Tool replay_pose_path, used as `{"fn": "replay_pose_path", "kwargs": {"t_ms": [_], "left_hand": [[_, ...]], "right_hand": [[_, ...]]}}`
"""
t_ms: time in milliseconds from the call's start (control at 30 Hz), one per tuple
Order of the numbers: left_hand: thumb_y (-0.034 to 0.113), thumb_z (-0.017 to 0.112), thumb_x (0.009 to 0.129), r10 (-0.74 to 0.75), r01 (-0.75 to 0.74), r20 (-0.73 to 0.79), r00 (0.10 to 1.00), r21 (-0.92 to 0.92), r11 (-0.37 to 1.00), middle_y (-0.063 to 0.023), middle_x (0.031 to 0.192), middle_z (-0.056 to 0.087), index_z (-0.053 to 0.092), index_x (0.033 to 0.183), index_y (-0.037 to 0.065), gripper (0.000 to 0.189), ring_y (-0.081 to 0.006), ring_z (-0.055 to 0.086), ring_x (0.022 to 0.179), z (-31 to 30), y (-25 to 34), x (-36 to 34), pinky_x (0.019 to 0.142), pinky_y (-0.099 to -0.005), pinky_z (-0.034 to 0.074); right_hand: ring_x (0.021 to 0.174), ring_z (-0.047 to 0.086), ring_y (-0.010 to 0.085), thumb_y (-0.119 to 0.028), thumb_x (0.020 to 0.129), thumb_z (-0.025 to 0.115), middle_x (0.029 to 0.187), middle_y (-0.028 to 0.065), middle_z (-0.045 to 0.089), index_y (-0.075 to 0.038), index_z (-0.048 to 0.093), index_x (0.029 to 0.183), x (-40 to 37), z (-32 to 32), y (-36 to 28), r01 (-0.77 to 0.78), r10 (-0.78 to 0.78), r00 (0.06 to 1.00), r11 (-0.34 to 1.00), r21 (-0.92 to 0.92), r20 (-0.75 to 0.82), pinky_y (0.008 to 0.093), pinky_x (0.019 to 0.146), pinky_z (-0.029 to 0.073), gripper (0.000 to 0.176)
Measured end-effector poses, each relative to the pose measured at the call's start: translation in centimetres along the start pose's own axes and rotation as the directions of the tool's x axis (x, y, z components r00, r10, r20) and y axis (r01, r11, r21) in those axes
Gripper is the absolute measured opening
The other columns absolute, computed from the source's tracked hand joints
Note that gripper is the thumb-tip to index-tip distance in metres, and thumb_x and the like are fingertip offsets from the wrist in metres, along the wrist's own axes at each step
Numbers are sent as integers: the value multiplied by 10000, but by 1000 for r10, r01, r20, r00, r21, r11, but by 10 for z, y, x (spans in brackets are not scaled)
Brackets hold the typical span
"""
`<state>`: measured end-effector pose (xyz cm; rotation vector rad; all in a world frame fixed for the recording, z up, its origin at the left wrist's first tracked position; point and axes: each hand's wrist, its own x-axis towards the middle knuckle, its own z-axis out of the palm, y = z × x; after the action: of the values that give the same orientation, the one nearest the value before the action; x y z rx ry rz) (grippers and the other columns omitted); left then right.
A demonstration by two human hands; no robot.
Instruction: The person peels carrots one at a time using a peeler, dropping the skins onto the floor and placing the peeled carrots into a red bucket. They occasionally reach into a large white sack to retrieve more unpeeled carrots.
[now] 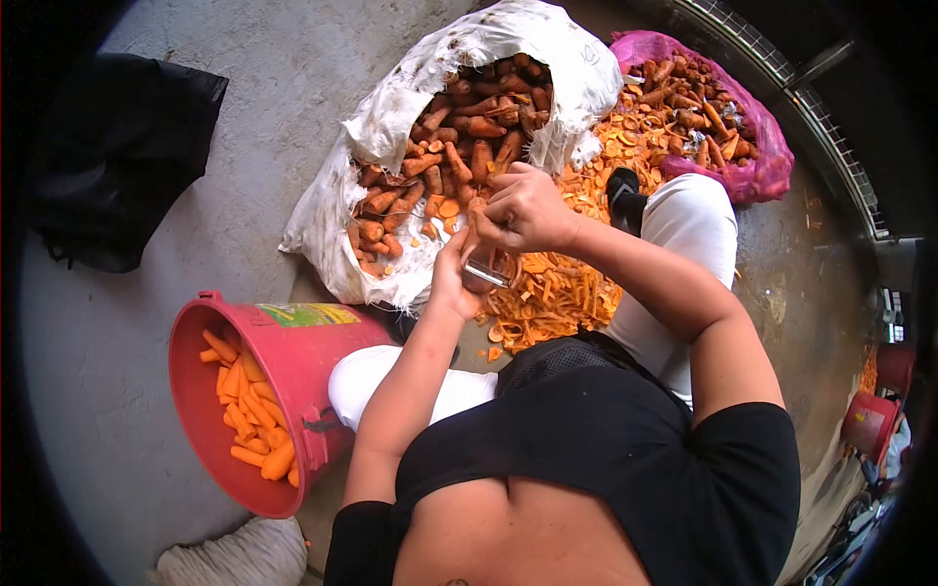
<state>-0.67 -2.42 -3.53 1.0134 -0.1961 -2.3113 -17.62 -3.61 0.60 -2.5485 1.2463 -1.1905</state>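
Note:
In the middle of the head view, my left hand [452, 278] is closed around the lower part of a carrot [475, 223]. My right hand [530, 209] is bent into a fist right at the carrot's upper end, its fingers curled inward. What sits inside that fist is hidden, and I cannot tell what it grips. A shiny metal piece [486, 274] shows beside my left hand, below the right one. Under both hands lies a heap of orange peelings [552, 298]. Just beyond them, unpeeled carrots [484, 127] spill from a torn white sack [327, 210].
A red bucket [332, 342] of peeled carrots [254, 400] lies tipped at the left. Far right, a pink sack [777, 156] holds more carrots, with cut pieces [625, 146] beside it. Black cloth [127, 156] lies on the floor at far left. My white-trousered knees flank the peelings.

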Motion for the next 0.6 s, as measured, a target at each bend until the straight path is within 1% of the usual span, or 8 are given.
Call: {"fn": "replay_pose_path", "kwargs": {"t_ms": [167,267,300,400,500,533,567,600], "left_hand": [[311,454,942,3,-3,44,999,-3,1000,-78,969,633,573,1092,80,299,-227,628,868,-4,2,0,760,-371,540],[325,439,949,-11,12,-35,999,20,1000,-83,924,627,566,1074,85,298,-216,622,784,16,3,-12,681,-344,534],[333,431,953,-20,23,-82,996,34,999,-87,904,624,561,1067,87,300,-210,619,744,23,2,-18,641,-333,531],[373,391,963,-148,116,239,960,140,983,-96,845,599,534,1047,93,325,-190,575,625,3,-6,-18,517,-302,481],[403,356,970,-138,121,121,983,135,983,-101,814,575,506,1052,104,344,-176,532,565,6,-5,-12,452,-283,426],[410,363,968,-182,158,201,963,127,979,-107,832,571,498,1092,103,357,-181,545,596,2,-2,-16,467,-280,434],[412,365,968,-170,145,227,959,124,982,-111,841,569,494,1108,102,364,-180,547,607,0,0,-18,469,-279,435],[415,367,968,-164,136,250,954,124,983,-114,850,567,489,1124,100,372,-179,549,617,1,2,-21,471,-279,436]], "right_hand": [[530,516,199,-237,735,629,492,25,547,-136,588,477,-3,1,2,-54,52,997,998,24,59,343,530,362,280],[498,462,204,-195,719,634,459,15,469,-126,462,422,-2,-3,0,-45,44,998,999,16,39,331,538,335,350],[493,463,199,-200,725,633,453,13,470,-130,478,424,-3,-4,10,-88,89,996,995,-41,30,329,540,343,345],[477,482,149,-223,772,615,427,-10,489,-154,550,435,-4,-11,44,-138,142,990,964,-228,2,315,568,393,350],[467,493,111,-216,807,588,423,-27,498,-167,538,426,-8,5,66,-233,284,957,877,-419,62,304,598,419,387],[449,492,99,-225,833,553,425,-21,503,-172,533,426,-8,-3,83,-185,253,966,827,-531,57,305,631,436,410],[416,475,108,-247,844,522,407,-2,479,-168,533,433,-11,-9,99,-347,489,867,724,-596,90,318,641,449,418],[395,471,120,-272,855,507,401,3,482,-169,555,446,-16,-16,114,-372,502,865,658,-655,13,324,642,456,424]]}}
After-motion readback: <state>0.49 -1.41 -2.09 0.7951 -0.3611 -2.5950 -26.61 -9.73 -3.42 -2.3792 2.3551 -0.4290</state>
